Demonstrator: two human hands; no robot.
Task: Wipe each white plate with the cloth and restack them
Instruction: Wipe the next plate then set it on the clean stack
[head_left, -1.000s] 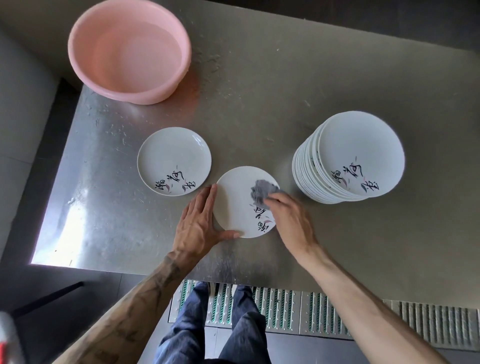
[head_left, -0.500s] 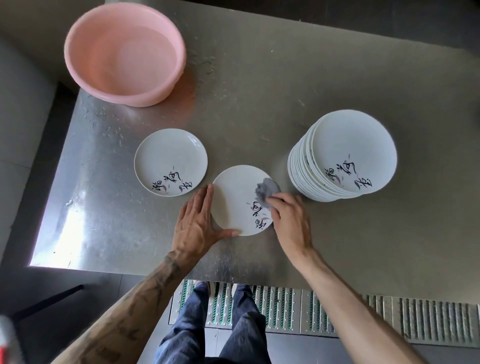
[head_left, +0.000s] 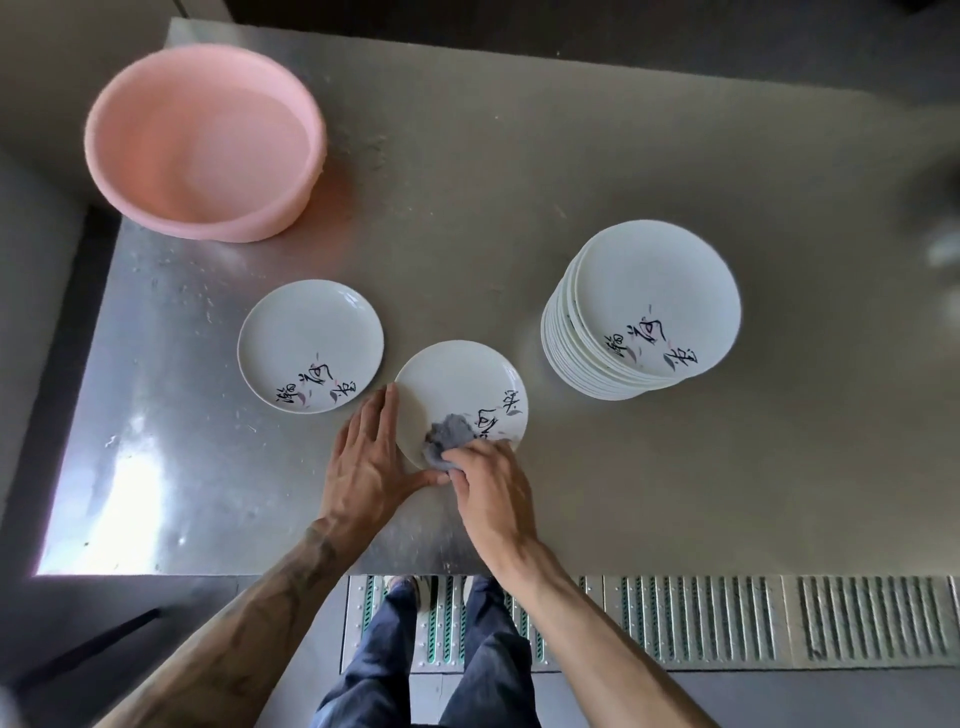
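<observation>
A white plate (head_left: 457, 384) with black brush lettering lies flat on the steel table in front of me. My left hand (head_left: 366, 457) rests with straight fingers against the plate's left rim, thumb along its near edge. My right hand (head_left: 488, 483) grips a crumpled grey cloth (head_left: 447, 436) and presses it onto the near part of this plate. A single white plate (head_left: 310, 346) lies to the left. A tall stack of white plates (head_left: 644, 312) stands to the right.
A pink plastic basin (head_left: 208, 140) sits at the table's far left. The steel table (head_left: 675, 467) ends at a near edge by my legs and a left edge past the single plate. A slatted floor grate (head_left: 779, 618) runs below.
My right hand has dragged the cloth from the plate's right edge down to its near-left part. The plate has turned, its lettering now on the right. The left hand stays on the rim.
</observation>
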